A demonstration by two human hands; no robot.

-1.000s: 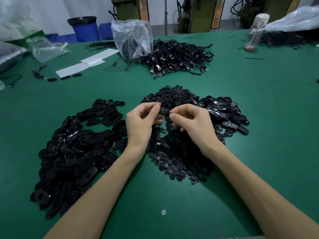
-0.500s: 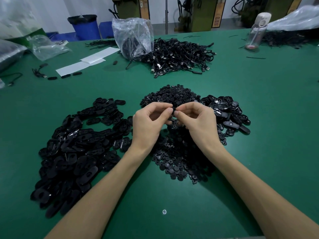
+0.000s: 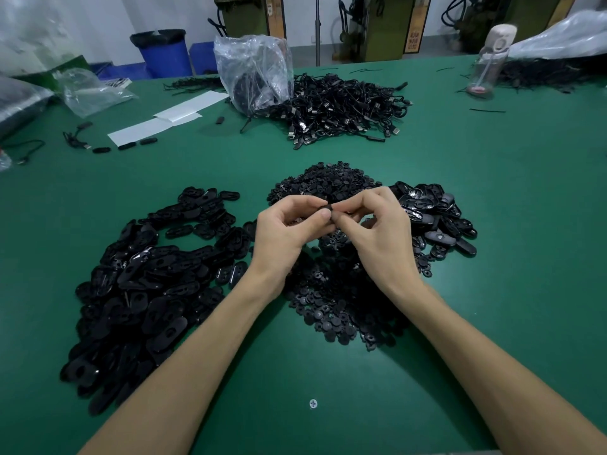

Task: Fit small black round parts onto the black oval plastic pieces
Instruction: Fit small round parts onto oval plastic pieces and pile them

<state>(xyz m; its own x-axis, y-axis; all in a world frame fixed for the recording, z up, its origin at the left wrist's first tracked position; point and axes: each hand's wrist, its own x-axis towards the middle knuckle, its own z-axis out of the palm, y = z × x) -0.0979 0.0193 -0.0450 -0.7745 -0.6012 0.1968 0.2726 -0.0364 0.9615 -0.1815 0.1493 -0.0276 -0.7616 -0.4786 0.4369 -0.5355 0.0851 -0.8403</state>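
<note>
Left hand (image 3: 289, 231) and right hand (image 3: 377, 231), fingers curled, pinch one small black piece (image 3: 326, 211) together above the middle heap of round parts (image 3: 328, 310). It should be seated squarely, then pressed evenly with both thumbs.

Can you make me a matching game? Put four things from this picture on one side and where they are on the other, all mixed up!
Things:
1. pile of oval pieces
2. pile of cables
3. water bottle
4. blue bin

Places:
A. far right corner of the table
B. on the floor beyond the table
C. just left of the left hand
D. beside the clear bag

Pairs: 1-C, 2-D, 3-A, 4-B
</note>
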